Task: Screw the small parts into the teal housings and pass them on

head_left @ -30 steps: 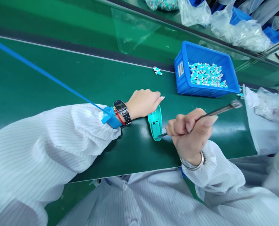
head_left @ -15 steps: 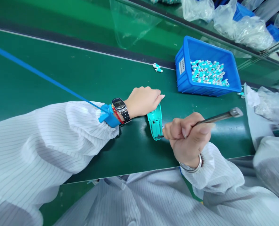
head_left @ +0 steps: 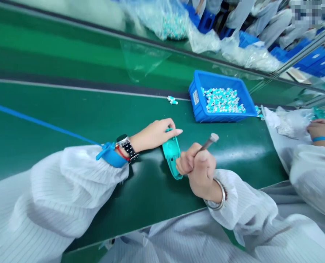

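Pinched at its far end by the left hand point(head_left: 159, 133), a teal shell point(head_left: 172, 148) on the smooth green desk point(head_left: 140, 197), in front of the blue bin point(head_left: 220, 117) and toward its left: long, hollow, round-ended, glossy and plastic-looking, with ribs and a small dark opening inside. Closed around a slender metal tool point(head_left: 208, 140) in front of the blue bin's left corner, the right hand point(head_left: 197, 166); the tool dull grey, flat and blunt at its raised end, hidden by curled fingers at the lower one. On the left wrist, a watch point(head_left: 126, 144) and a soft blue band point(head_left: 114, 157); on the right, a rounded silvery bangle point(head_left: 221, 199).

Inside the blue bin, rigid-walled and labelled in white on its left end, a loose heap of small teal-and-white pieces point(head_left: 224, 100), lying below the rim. Just left of the blue bin, two loose pieces point(head_left: 172, 100) together. Behind it and leftward, a crinkled clear bag point(head_left: 173, 29) bulging with teal bits. Right of the blue bin, on a white sheet point(head_left: 272, 135), more wrinkled transparent plastic point(head_left: 287, 126); farther right, a co-worker's hand point(head_left: 322, 131).
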### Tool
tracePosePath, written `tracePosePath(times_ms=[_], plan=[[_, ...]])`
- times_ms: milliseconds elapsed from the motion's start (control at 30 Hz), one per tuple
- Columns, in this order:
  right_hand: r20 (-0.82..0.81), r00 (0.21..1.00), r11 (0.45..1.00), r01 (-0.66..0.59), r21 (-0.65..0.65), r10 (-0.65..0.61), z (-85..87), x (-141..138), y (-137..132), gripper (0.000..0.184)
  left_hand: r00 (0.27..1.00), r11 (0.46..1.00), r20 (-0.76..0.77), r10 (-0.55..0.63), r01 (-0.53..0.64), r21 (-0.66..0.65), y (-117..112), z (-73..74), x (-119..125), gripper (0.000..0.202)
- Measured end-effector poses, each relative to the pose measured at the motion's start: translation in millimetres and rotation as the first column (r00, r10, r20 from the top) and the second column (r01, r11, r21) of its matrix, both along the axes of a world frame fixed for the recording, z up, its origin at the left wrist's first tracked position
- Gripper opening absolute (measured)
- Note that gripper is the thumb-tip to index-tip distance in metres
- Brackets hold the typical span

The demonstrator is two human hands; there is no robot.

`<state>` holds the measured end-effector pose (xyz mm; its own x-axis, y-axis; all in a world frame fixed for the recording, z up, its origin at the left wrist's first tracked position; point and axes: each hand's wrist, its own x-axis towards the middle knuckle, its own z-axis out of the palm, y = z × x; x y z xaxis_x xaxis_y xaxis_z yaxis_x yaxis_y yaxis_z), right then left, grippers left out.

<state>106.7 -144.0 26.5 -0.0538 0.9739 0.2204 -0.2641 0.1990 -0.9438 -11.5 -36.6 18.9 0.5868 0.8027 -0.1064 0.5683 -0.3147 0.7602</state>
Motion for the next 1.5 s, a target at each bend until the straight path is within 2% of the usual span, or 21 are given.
tracePosePath(times_ms=[100, 167, 233, 267, 300, 333, 367, 400, 467, 533, 633, 733, 800, 867, 967, 1067, 1133, 1200, 1333, 1500], plan=[[-0.142, 0.989, 0.981, -0.058, -0.187, 0.032, 9.4, -5.8, 3.0, 0.046, 0.982, 0.959, 0.187, 0.008, 0.045, -0.279, 3.3, -4.3, -16.7, 0.042], [-0.159, 0.987, 0.984, -0.049, -0.173, 0.021, 19.7, -0.9, 10.4, 0.046, 0.977, 0.915, 0.211, 0.039, 0.05, -0.399, 5.9, -6.4, -21.7, 0.044], [-0.006, 1.0, 0.996, 0.0, -0.093, -0.001, 30.4, 8.8, 25.6, 0.043, 0.973, 0.889, 0.226, 0.053, 0.057, -0.454, 7.7, -6.5, -23.2, 0.043], [0.165, 0.986, 0.999, 0.031, -0.044, -0.024, 34.5, 13.8, 36.8, 0.039, 0.97, 0.879, 0.237, 0.047, 0.073, -0.472, 8.1, -5.9, -23.5, 0.043], [0.368, 0.928, 0.998, 0.058, 0.003, -0.055, 37.0, 18.1, 50.3, 0.033, 0.967, 0.869, 0.253, 0.041, 0.09, -0.487, 8.4, -5.0, -23.9, 0.041], [0.578, 0.81, 0.995, 0.08, 0.061, -0.1, 37.4, 20.9, 65.6, 0.025, 0.962, 0.858, 0.27, 0.037, 0.108, -0.502, 8.6, -4.0, -24.5, 0.04], [0.766, 0.63, 0.992, 0.074, 0.104, -0.127, 35.3, 22.1, 81.9, 0.015, 0.956, 0.846, 0.291, 0.036, 0.126, -0.519, 8.8, -2.9, -25.3, 0.038], [0.822, 0.552, 0.99, 0.089, 0.109, -0.14, 31.0, 21.7, 98.3, 0.003, 0.948, 0.827, 0.315, 0.042, 0.144, -0.544, 8.9, -1.7, -26.3, 0.036], [0.87, 0.468, 0.984, 0.147, 0.097, -0.155, 16.8, 17.3, 127.6, 0.012, 0.927, 0.765, 0.368, 0.078, 0.181, -0.618, 9.2, 0.3, -28.1, 0.034], [0.894, 0.418, 0.974, 0.214, 0.074, -0.16, 0.0, 11.5, 148.3, 0.015, 0.896, 0.682, 0.424, 0.133, 0.228, -0.695, 8.9, 1.8, -28.9, 0.033], [0.907, 0.386, 0.957, 0.286, 0.057, -0.169, -17.6, 7.6, 161.0, 0.017, 0.85, 0.574, 0.487, 0.201, 0.301, -0.762, 6.6, 3.0, -27.7, 0.036], [0.892, 0.421, 0.958, 0.284, 0.042, -0.164, -16.4, 13.6, 156.1, 0.012, 0.817, 0.543, 0.542, 0.198, 0.369, -0.754, 1.6, 2.9, -25.4, 0.034], [0.866, 0.482, 0.969, 0.245, 0.015, -0.135, -4.9, 21.6, 144.0, 0.007, 0.793, 0.549, 0.585, 0.172, 0.416, -0.725, -2.5, 3.2, -24.7, 0.031], [0.826, 0.559, 0.983, 0.181, -0.04, -0.069, 11.9, 30.9, 125.0, 0.013, 0.785, 0.54, 0.608, 0.119, 0.462, -0.703, -6.5, 4.8, -25.0, 0.028], [0.742, 0.664, 0.984, 0.045, -0.172, 0.099, 37.9, 43.3, 87.7, 0.025, 0.793, 0.517, 0.608, -0.029, 0.533, -0.67, -12.0, 11.1, -26.6, 0.027], [0.509, 0.793, 0.92, -0.157, -0.36, 0.334, 53.0, 48.8, 52.4, 0.033, 0.779, 0.495, 0.586, -0.223, 0.608, -0.621, -17.1, 20.6, -27.5, 0.027], [0.365, 0.826, 0.863, -0.256, -0.435, 0.43, 55.3, 48.6, 36.8, 0.035, 0.768, 0.479, 0.545, -0.337, 0.638, -0.603, -20.2, 26.3, -27.1, 0.027], [0.31, 0.831, 0.836, -0.292, -0.465, 0.462, 53.9, 47.2, 28.6, 0.035, 0.758, 0.468, 0.509, -0.408, 0.652, -0.596, -22.3, 29.9, -26.2, 0.026], [0.252, 0.848, 0.819, -0.308, -0.483, 0.467, 48.3, 46.3, 26.4, 0.037, 0.73, 0.442, 0.51, -0.455, 0.683, -0.582, -22.7, 29.7, -25.9, 0.03], [0.226, 0.863, 0.817, -0.3, -0.492, 0.453, 43.9, 46.7, 26.5, 0.042, 0.648, 0.444, 0.552, -0.524, 0.761, -0.473, -21.3, 25.8, -28.9, 0.059]])
